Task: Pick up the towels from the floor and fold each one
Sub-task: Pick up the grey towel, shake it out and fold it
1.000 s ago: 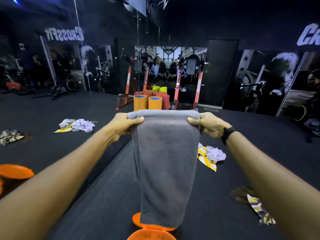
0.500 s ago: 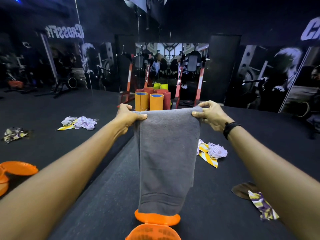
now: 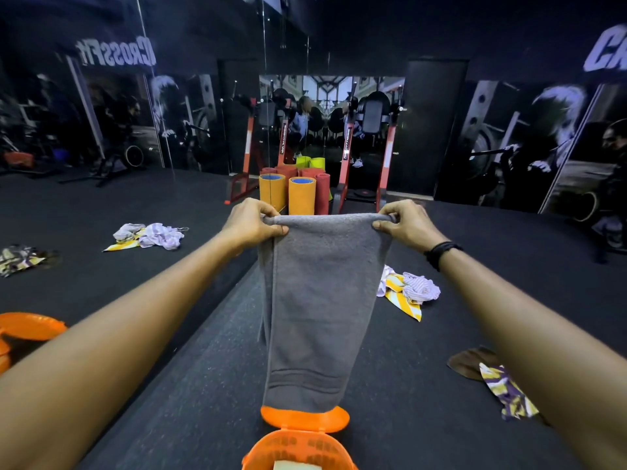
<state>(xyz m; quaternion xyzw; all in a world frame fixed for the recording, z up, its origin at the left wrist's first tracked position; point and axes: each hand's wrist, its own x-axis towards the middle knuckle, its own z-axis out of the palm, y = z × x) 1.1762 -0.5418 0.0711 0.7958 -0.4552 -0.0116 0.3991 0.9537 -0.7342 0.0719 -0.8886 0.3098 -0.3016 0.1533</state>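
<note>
You hold the grey terry-cloth towel (image 3: 322,300) out in front of you at arm's length, already doubled lengthwise, hanging straight down from its top edge. Your left hand (image 3: 251,223) pinches the top left corner with fingers curled over the hem, and your right hand (image 3: 405,223) pinches the top right corner the same way, thumb underneath.

The cloth looks soft and limp with some weight to it: it drapes flat and will sag in the middle if you slacken the span, so keep the top edge taut. The corners are the right places to hold; for the next fold, bring them down to meet the lower hem, which hangs just above the orange plastic basket (image 3: 300,449) and its open lid (image 3: 305,418).

You have free room to either side and ahead over the dark rubber gym floor (image 3: 203,385). The upright orange and red rolled mats (image 3: 295,193) stand beyond your hands, well apart. Crumpled towels still lie on the floor: a yellow-and-lilac striped heap (image 3: 412,290) to your right, and a brown and purple-patterned pair (image 3: 492,378) nearer your right arm.
</note>
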